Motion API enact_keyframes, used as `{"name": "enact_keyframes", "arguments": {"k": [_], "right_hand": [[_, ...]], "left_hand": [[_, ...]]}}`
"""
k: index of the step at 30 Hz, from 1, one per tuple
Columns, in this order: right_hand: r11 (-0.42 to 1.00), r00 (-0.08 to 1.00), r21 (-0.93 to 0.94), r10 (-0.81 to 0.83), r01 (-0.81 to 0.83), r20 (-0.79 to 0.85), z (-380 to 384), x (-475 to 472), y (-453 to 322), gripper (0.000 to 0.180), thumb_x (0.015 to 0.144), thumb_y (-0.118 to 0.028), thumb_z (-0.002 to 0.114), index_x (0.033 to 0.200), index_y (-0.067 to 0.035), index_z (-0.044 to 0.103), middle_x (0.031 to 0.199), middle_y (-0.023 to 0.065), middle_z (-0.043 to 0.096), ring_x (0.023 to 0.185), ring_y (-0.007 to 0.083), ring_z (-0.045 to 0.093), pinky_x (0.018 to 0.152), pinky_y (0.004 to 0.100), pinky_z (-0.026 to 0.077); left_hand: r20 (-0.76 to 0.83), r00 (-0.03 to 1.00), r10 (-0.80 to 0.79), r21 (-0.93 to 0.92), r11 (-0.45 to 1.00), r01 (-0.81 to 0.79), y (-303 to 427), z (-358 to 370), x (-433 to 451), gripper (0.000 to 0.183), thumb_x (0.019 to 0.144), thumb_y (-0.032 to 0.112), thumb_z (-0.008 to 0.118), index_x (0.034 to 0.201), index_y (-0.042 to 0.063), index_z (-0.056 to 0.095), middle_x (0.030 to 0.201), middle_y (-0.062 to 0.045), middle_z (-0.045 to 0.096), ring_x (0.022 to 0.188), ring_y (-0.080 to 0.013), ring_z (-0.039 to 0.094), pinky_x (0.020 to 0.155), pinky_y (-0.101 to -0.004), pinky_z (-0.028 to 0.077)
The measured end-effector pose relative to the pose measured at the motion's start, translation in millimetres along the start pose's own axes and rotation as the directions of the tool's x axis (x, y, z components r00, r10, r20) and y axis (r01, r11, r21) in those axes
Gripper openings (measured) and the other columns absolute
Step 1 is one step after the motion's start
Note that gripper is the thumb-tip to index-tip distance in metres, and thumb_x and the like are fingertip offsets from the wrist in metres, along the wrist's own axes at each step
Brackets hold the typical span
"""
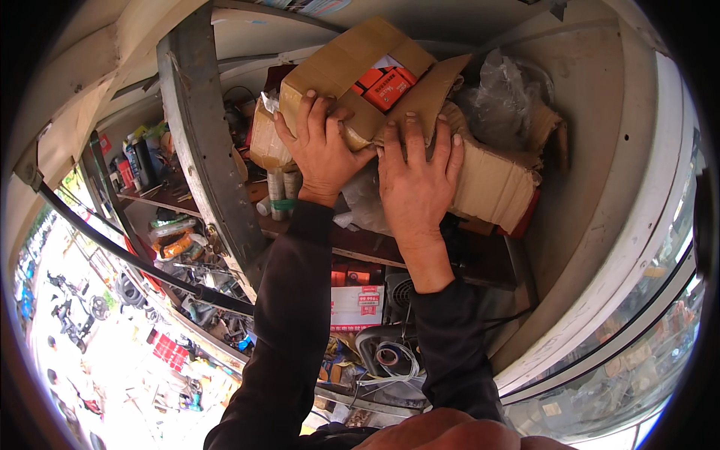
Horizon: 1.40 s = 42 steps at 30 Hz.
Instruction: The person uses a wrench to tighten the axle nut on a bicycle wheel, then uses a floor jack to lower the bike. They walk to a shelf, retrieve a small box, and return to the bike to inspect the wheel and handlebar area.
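A brown cardboard box (328, 64) sits tilted on the upper shelf, its top partly unfolded. Through the gap between its flaps, orange-red small boxes (388, 90) bearing writing can be seen. My left hand (323, 140) grips the box's near left edge, fingers over the top and thumb towards the right. Beside it, my right hand (419, 169) has its fingers hooked over the loose front flap (427, 95). A second, torn cardboard box (495, 180) is just right of that hand. Clear plastic wrap (368, 197) shows between my wrists.
Crumpled clear plastic (500, 90) lies at the back right. A dark metal post (211, 135) stands left of the boxes, near rolls bound with green tape (282, 203). Below the shelf (360, 250) are a white-and-red carton (354, 306) and coiled wire (413, 365). Glass panels (607, 349) curve along the right.
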State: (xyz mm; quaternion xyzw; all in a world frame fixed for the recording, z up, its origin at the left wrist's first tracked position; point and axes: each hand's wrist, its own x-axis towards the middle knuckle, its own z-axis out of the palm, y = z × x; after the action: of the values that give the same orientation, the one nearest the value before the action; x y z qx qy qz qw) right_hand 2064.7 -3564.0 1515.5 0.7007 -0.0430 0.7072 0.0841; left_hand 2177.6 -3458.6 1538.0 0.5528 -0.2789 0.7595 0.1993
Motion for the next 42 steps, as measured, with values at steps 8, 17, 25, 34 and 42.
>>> {"name": "enact_keyframes", "arguments": {"k": [8,17,25,34,42], "right_hand": [[0.999,1.000,0.048,0.000,0.002,-0.028,0,1,-1,0.030,0.085,-0.021,0.058,0.110,-0.007,0.066,0.126,0.0093,0.055,0.124,0.0386,0.047,0.103,0.0520,0.037],[0.998,1.000,0.064,-0.001,0.002,-0.022,-1,0,-1,0.030,0.084,-0.020,0.057,0.109,-0.007,0.066,0.125,0.0090,0.056,0.124,0.0392,0.046,0.103,0.0524,0.037],[0.991,1.000,0.134,-0.009,0.010,-0.012,-10,3,1,0.041,0.084,-0.023,0.064,0.122,-0.011,0.061,0.138,0.0109,0.049,0.129,0.0429,0.040,0.104,0.0579,0.033],[0.974,0.982,-0.151,0.181,-0.171,0.051,-24,3,47,0.059,0.083,-0.036,0.066,0.135,-0.015,0.051,0.149,0.0145,0.037,0.138,0.0384,0.031,0.101,0.0661,0.031],[0.974,0.967,-0.014,0.225,-0.228,-0.117,-18,-6,78,0.086,0.079,-0.044,0.075,0.144,-0.003,0.036,0.147,0.0276,0.033,0.139,0.0418,0.029,0.106,0.0589,0.033]], "left_hand": [[-0.037,0.999,0.011,0.016,1.000,-0.010,-2,3,-2,0.058,0.065,0.060,0.075,0.098,0.017,0.057,0.121,-0.008,0.053,0.130,-0.0296,0.044,0.105,-0.0682,0.017],[-0.038,0.999,0.014,0.016,1.000,-0.013,-3,4,-4,0.062,0.062,0.062,0.076,0.100,0.017,0.056,0.123,-0.008,0.052,0.131,-0.0301,0.043,0.104,-0.0688,0.018],[-0.055,0.996,-0.065,0.022,0.998,0.066,-10,14,23,0.064,0.060,0.061,0.077,0.102,0.016,0.056,0.123,-0.009,0.052,0.128,-0.0311,0.045,0.103,-0.0692,0.019],[0.140,0.951,-0.276,0.339,0.916,0.216,-32,37,108,0.065,0.080,0.060,0.063,0.106,0.001,0.066,0.113,-0.017,0.060,0.113,-0.0347,0.053,0.101,-0.0609,0.034],[0.136,0.843,-0.521,0.385,0.812,0.440,-72,71,124,0.064,0.081,0.059,0.061,0.110,0.003,0.066,0.120,-0.014,0.058,0.121,-0.0318,0.048,0.102,-0.0593,0.034]]}}
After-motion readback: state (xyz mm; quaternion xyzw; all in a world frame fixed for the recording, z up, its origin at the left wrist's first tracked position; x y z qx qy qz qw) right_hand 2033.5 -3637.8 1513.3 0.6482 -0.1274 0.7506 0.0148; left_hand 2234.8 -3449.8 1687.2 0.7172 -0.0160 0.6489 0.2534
